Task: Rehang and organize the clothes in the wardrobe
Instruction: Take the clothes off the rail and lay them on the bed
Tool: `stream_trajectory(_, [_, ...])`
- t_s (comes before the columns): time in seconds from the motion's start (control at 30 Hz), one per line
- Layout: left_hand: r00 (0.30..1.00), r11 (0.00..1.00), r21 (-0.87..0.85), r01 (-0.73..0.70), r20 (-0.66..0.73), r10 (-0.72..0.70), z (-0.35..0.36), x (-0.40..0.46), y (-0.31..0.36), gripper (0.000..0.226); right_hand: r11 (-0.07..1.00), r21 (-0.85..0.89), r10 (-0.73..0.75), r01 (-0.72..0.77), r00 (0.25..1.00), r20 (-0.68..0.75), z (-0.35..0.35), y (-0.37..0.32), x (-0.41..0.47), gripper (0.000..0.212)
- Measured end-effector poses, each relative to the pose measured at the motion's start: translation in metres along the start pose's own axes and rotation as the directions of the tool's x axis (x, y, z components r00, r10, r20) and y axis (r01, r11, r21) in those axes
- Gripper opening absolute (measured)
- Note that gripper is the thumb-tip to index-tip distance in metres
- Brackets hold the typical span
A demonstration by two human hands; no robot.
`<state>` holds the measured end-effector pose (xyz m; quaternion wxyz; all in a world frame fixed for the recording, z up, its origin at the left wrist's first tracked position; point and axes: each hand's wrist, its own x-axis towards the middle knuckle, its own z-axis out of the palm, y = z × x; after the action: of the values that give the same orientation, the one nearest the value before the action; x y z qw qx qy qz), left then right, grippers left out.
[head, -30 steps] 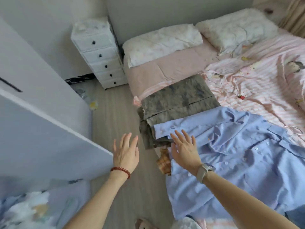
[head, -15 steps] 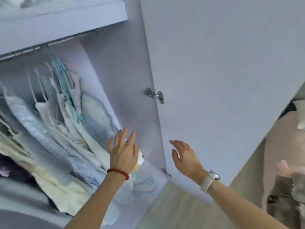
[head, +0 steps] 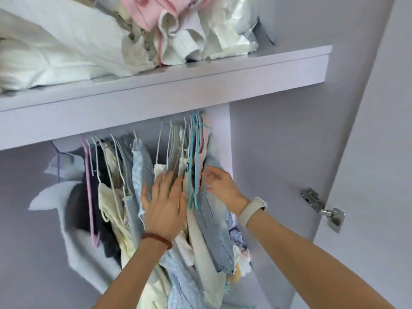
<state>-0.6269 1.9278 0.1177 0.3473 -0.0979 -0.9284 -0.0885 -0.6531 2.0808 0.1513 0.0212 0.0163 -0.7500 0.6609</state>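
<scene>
My left hand lies flat against the hanging clothes, fingers spread wide and straight, pressing the cream and pale blue pieces toward the left. My right hand is at the far right end of the rail, fingers curled round the top of a light denim garment that hangs against the wardrobe's side panel. Just between my hands hang the teal hangers, bunched tight together.

I judge the job barely begun. The clothes are on hangers under the shelf, but they are crammed and tilted, white wire hangers leaning at different angles, a pink hanger dangling low on the left, hems tangled and slumping toward the wardrobe floor. Dark pieces, cream pieces and blue ones are mixed without order. Above, the shelf holds a loose heap of white and pink bedding and clothing, unfolded.

What I seem to be doing is parting the row to free the denim piece or make a gap beside it. Left to do, as far as I can tell: separating the hangers, straightening each garment, spacing them along the rail. The rail itself is hidden behind the shelf edge.
</scene>
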Motion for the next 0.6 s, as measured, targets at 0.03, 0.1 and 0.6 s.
stream_trajectory(0.03, [1.0, 1.0, 0.011, 0.0, 0.016, 0.0, 0.001, 0.002, -0.001, 0.045, 0.987, 0.138, 0.069, -0.079, 0.995, 0.076, 0.004, -0.012, 0.01, 0.02])
stream_trajectory(0.1, [0.997, 1.0, 0.019, -0.018, 0.07, 0.017, 0.004, 0.003, -0.002, 0.046, 0.933, 0.29, 0.164, -0.215, 0.968, 0.188, 0.007, -0.028, 0.024, 0.019])
stream_trajectory(0.6, [0.986, 0.996, 0.009, -0.088, 0.141, 0.086, 0.024, -0.003, 0.033, 0.044, 0.986, 0.06, 0.155, -0.154, 0.988, -0.017, -0.03, -0.029, 0.049, 0.019])
